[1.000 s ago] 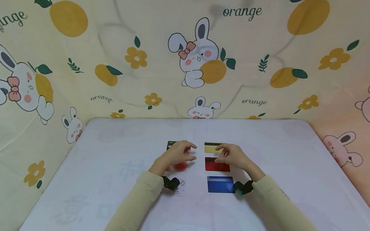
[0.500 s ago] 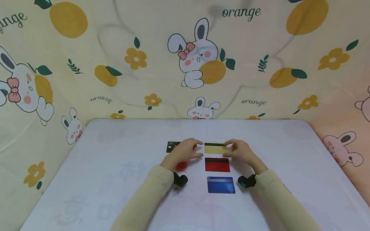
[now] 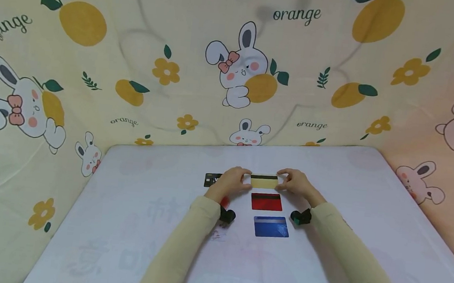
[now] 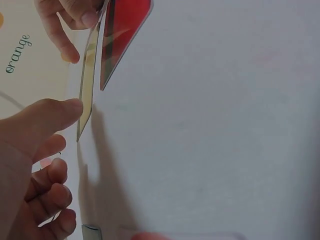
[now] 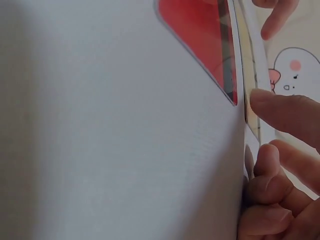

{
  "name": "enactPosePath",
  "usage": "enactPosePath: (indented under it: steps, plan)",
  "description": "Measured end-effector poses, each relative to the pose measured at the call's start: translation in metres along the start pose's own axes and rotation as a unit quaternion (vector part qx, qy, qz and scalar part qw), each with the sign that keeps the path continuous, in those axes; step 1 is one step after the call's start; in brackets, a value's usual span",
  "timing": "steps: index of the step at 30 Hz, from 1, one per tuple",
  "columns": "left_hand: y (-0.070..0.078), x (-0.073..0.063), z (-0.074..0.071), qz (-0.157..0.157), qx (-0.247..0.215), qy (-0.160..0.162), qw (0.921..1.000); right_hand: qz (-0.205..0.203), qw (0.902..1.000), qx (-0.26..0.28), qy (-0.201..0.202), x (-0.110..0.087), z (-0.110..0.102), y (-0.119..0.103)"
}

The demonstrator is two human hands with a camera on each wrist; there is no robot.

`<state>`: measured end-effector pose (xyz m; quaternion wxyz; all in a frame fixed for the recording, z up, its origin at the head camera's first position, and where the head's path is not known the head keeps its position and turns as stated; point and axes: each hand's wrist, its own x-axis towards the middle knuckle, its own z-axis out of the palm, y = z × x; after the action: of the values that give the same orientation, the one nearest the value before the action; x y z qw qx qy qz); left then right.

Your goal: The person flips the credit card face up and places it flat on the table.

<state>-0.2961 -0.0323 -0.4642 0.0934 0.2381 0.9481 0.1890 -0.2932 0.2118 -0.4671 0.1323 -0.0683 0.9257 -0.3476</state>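
A gold card [image 3: 264,182] with a dark stripe lies on the white table, its two short ends between my hands. My left hand [image 3: 232,181] is at its left end, thumb and forefinger spread near the corners. In the left wrist view, that thumb [image 4: 74,107] overlaps the card, with the other fingers loosely bent beyond. At the right end is my right hand [image 3: 296,183], in a similar spread. Its thumb [image 5: 260,100] overlaps the card in the right wrist view. Just nearer lie a red card [image 3: 266,202] and a blue card [image 3: 271,227].
Left of the gold card is a black card [image 3: 210,180], partly hidden by my left hand. A card with a red patch [image 3: 225,202] and a pale card [image 3: 219,235] show around my left wrist. A printed cloth [image 3: 193,65] hangs behind the table.
My left hand has moved right and slightly away, to the gold card's left end. My right hand has shifted right and back, uncovering the red card, to the gold card's right end.
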Motion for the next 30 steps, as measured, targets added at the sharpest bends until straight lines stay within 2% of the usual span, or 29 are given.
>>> enactPosePath:
  steps: [9, 17, 21, 30]
  plan:
    - [0.002, 0.002, 0.001, -0.028, 0.010, 0.003, 0.9996, 0.031, 0.9992, -0.012, -0.020, 0.005, -0.001, -0.004]
    - [0.001, 0.005, 0.006, -0.024, 0.003, 0.003, 0.9997, 0.044, 0.9983, -0.001, -0.039, 0.010, -0.003, -0.004]
    - [0.001, 0.005, 0.007, -0.024, 0.003, 0.005, 0.9997, 0.043, 0.9978, 0.007, -0.049, 0.013, -0.002, -0.003]
    - [0.002, 0.003, 0.006, -0.032, -0.013, -0.009, 0.9994, 0.013, 0.9975, 0.042, -0.055, 0.013, 0.000, -0.004]
